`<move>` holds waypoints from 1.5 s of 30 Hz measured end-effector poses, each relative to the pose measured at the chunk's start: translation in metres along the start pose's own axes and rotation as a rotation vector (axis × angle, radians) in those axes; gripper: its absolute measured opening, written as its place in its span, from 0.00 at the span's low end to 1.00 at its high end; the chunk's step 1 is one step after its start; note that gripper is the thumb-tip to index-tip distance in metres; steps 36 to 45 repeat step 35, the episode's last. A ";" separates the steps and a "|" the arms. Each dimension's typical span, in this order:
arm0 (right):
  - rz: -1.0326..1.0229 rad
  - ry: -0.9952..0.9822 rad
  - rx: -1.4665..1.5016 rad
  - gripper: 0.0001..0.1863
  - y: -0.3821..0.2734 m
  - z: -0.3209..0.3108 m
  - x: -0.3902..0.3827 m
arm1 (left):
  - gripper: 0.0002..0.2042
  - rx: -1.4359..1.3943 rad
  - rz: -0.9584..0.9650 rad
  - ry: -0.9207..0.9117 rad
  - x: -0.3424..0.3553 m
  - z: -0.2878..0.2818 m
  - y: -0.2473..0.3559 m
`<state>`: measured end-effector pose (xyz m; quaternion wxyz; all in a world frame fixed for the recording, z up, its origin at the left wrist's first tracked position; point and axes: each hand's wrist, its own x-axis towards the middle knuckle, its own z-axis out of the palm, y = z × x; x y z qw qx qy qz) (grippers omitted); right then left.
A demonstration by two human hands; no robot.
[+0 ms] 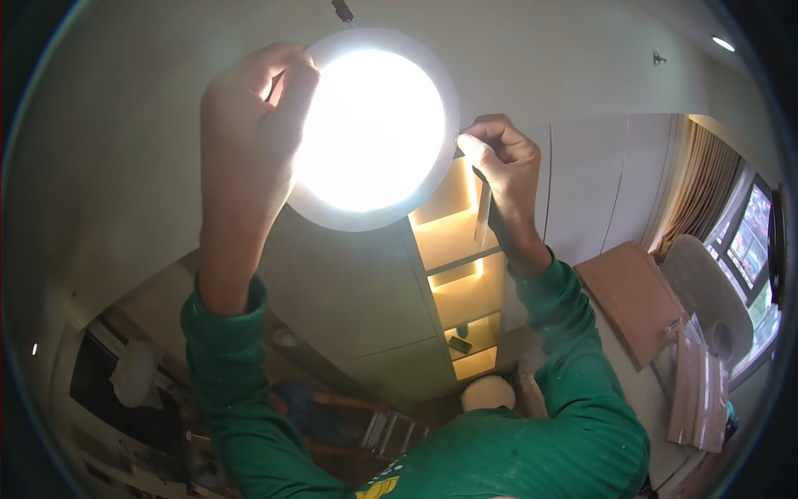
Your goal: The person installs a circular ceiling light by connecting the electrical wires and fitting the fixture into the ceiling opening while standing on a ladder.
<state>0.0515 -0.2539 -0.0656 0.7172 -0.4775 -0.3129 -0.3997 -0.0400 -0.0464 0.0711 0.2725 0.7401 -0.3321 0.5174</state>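
A round, brightly lit ceiling light (pixel 374 129) with a pale rim is held up close under the ceiling. My left hand (pixel 253 125) is closed on its left edge, thumb and fingers pinched together near the upper rim. At the opposite edge my right hand (pixel 509 158) is also closed, its thumb and fingertips at the rim. Whatever lies behind the light is hidden by it. Just above its upper edge a dark cable connector (pixel 342 10) shows against the ceiling. Both my arms, in green sleeves, are raised.
Lit shelves (pixel 465 291) stand between pale cabinet doors (pixel 586 179). Below left is another person (pixel 312 412) near a ladder (pixel 392 434). Cardboard (pixel 636 295) lies at the right, near a curtain (pixel 702 179) and window (pixel 752 224). A small fitting (pixel 659 59) projects from the ceiling.
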 end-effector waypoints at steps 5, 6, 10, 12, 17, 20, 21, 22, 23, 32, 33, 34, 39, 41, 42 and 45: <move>-0.348 0.033 -0.284 0.06 0.010 0.005 0.003 | 0.12 0.005 0.018 0.009 -0.002 0.000 -0.005; -0.425 0.002 -0.341 0.07 0.011 0.006 0.004 | 0.12 0.007 0.010 0.010 -0.002 0.000 -0.007; -0.837 -0.068 -0.664 0.11 0.011 0.005 0.017 | 0.12 0.046 -0.070 -0.003 0.001 0.000 -0.015; -0.976 -0.091 -0.799 0.11 0.009 0.001 0.013 | 0.12 -0.019 -0.096 -0.018 0.001 -0.003 -0.025; -1.278 -0.197 -0.668 0.12 0.017 -0.014 -0.018 | 0.13 0.042 -0.104 0.004 0.001 -0.002 -0.027; -0.827 -0.352 -0.457 0.05 0.031 -0.017 -0.063 | 0.15 0.019 -0.076 0.081 0.003 -0.009 -0.051; -0.533 -0.394 -0.375 0.02 0.036 -0.024 -0.081 | 0.15 0.038 -0.103 0.078 0.004 -0.014 -0.052; -0.236 -0.426 -0.295 0.01 0.045 -0.034 -0.104 | 0.15 0.051 -0.133 0.071 0.004 -0.016 -0.056; 0.118 -0.386 -0.224 0.05 0.066 -0.052 -0.136 | 0.16 0.030 -0.117 0.055 0.005 -0.018 -0.057; 1.412 0.324 -0.849 0.28 0.190 -0.254 -0.499 | 0.16 0.073 -0.125 0.036 0.000 -0.017 -0.064; 1.384 0.395 -0.816 0.32 0.203 -0.280 -0.538 | 0.17 0.055 -0.112 0.035 0.009 -0.010 -0.064; 1.378 0.311 -0.865 0.33 0.203 -0.275 -0.537 | 0.17 0.059 -0.114 0.045 0.008 -0.010 -0.065; 1.377 0.211 -0.910 0.35 0.183 -0.265 -0.532 | 0.17 0.075 -0.125 0.052 0.002 -0.013 -0.067; 1.377 0.211 -0.910 0.35 0.183 -0.265 -0.532 | 0.17 0.075 -0.125 0.052 0.002 -0.013 -0.067; 1.377 0.211 -0.910 0.35 0.183 -0.265 -0.532 | 0.17 0.075 -0.125 0.052 0.002 -0.013 -0.067; 1.377 0.211 -0.910 0.35 0.183 -0.265 -0.532 | 0.17 0.075 -0.125 0.052 0.002 -0.013 -0.067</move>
